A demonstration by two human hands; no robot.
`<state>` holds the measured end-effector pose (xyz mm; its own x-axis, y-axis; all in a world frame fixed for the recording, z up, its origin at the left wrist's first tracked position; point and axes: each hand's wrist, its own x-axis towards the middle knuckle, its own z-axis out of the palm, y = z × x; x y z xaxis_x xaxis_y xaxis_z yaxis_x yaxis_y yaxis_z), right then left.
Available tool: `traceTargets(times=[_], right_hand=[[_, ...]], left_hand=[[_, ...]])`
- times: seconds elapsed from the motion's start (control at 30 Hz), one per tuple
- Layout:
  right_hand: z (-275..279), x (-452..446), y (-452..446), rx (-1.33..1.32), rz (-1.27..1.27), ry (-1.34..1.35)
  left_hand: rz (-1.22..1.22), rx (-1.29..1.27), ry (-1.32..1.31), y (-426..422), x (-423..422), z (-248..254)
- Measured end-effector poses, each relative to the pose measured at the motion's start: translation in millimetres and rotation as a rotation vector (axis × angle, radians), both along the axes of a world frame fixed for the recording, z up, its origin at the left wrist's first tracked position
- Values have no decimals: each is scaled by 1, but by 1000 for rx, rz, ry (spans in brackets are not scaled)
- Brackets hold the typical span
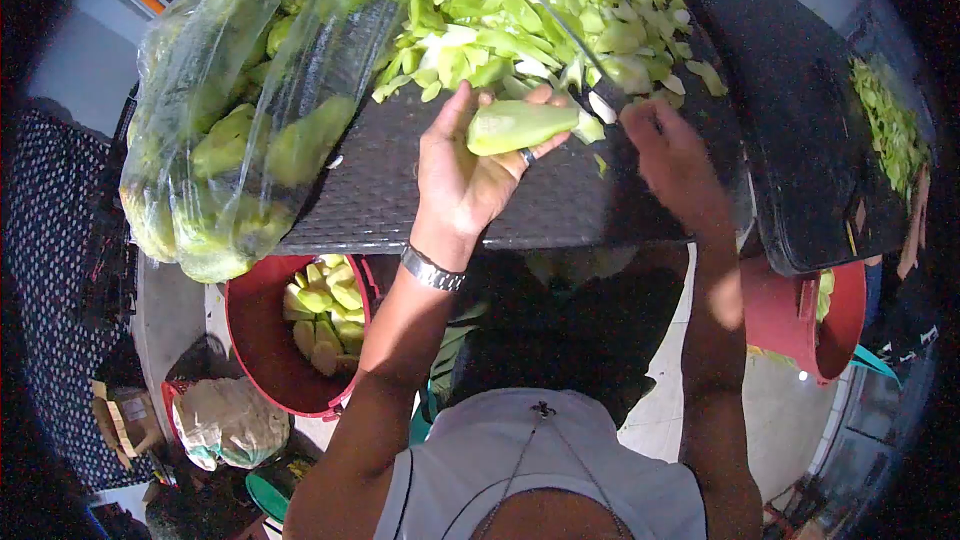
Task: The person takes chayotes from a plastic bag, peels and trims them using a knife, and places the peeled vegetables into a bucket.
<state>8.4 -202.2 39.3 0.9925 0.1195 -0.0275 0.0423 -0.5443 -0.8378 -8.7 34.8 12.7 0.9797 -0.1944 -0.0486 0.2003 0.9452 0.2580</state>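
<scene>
My left hand (455,175), palm up, is wrapped round a pale green, tapered fruit (520,127) that looks peeled; its kind is not certain. To its right, my right hand (680,165) is closed on a knife (575,35), whose long thin blade points away over the peelings; the handle is mostly hidden in the fist. A loose strip of peel (588,127) lies by the fruit's narrow end. A large heap of green and whitish peelings (500,35) covers the far part of the dark woven tabletop (400,190).
A clear plastic bag (240,140) of green fruit hangs over the table's left edge. Below stands a red bucket (245,340) with peeled fruit (325,315). Another red bucket (785,315) is at lower right, under a dark board-like surface (800,120). A sack (230,420) sits lower left.
</scene>
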Motion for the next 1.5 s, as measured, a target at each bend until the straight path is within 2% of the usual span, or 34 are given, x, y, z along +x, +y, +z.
traceTargets(times=[0.07, 0.17, 0.2, 0.23, 0.3, 0.33, 0.4, 0.5, 0.57, 0.67, 0.77, 0.9, 0.93, 1.13, 1.23, 1.5], right_hand=[[-1, -15, 6, 104, 40, 92], [11, -33, 17, 250, 100, 227], [14, -37, 18, 298, 122, 276], [10, -37, 20, 283, 52, 211], [1, -35, 22, 245, -86, 82], [4, -35, 18, 292, -86, 106], [13, -42, 5, 388, -91, 170], [25, -51, 2, 328, -15, 170], [27, -57, 1, 250, -6, 246], [18, -69, 7, 238, -54, 304], [18, -87, 18, 275, -102, 326], [19, -101, 25, 290, -119, 338], [16, -103, 23, 274, -86, 317], [3, -111, 20, 135, -58, 243], [1, -113, 18, 88, -34, 240], [-3, -117, 22, 64, -54, 270]], left_hand=[[38, -161, -45, -6, -1, 5], [58, -258, -157, -21, -8, 13], [-22, -217, -150, -24, -13, 11], [-118, -319, -80, -24, -12, -1], [-400, -249, 6, -32, -19, -19], [-430, -211, 31, -33, -23, -17], [-331, -134, 9, -30, -23, -6], [-87, -4, -29, -28, -24, 23], [-232, 12, -150, -20, -20, 14], [-262, 3, -99, -21, -16, -1], [41, 170, 39, -36, -11, -9], [-40, 144, 92, -39, -15, -9], [10, 236, 202, -45, -18, 0], [80, 336, 54, -45, -20, -3], [204, 453, 187, -50, -11, -6], [207, 469, 232, -54, -9, -1]])
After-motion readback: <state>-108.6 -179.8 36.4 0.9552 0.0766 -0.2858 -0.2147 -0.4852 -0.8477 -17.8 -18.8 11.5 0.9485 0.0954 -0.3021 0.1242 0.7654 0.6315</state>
